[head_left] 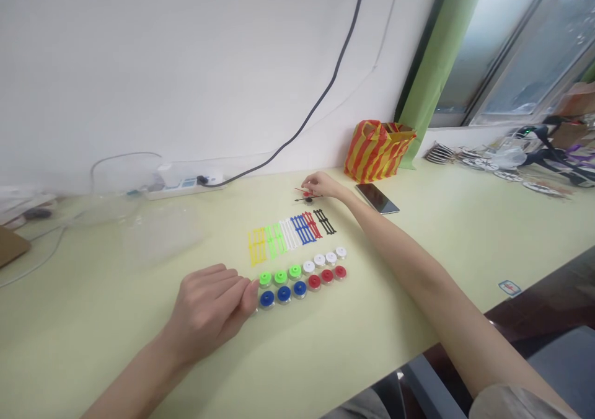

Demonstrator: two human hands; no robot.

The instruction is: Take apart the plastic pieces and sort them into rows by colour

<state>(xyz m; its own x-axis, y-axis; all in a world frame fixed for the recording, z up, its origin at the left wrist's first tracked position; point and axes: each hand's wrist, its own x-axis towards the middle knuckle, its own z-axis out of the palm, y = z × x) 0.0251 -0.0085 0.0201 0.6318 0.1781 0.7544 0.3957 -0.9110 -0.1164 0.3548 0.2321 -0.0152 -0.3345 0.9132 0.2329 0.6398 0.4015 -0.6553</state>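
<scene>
My right hand (320, 185) reaches to the far part of the table, its fingers pinched on a small red spinner (305, 193) with a thin arrow. A black spinner (308, 200) with a black arrow lies just in front of it. My left hand (211, 301) rests closed at the left end of two rows of round bases; whatever its fingers may hold is hidden. Green bases (280, 277) and white bases (320, 260) form the far row, blue bases (284, 294) and red bases (327, 276) the near row. Between the hands lie plastic arrows (290, 235) sorted by colour.
A dark phone (377, 198) lies right of my right hand, near a red-and-yellow striped bag (379, 150). A power strip (186, 185) with a black cable (320, 100) sits along the wall. Clear plastic (162, 230) lies at left, assorted craft items (506, 158) far right.
</scene>
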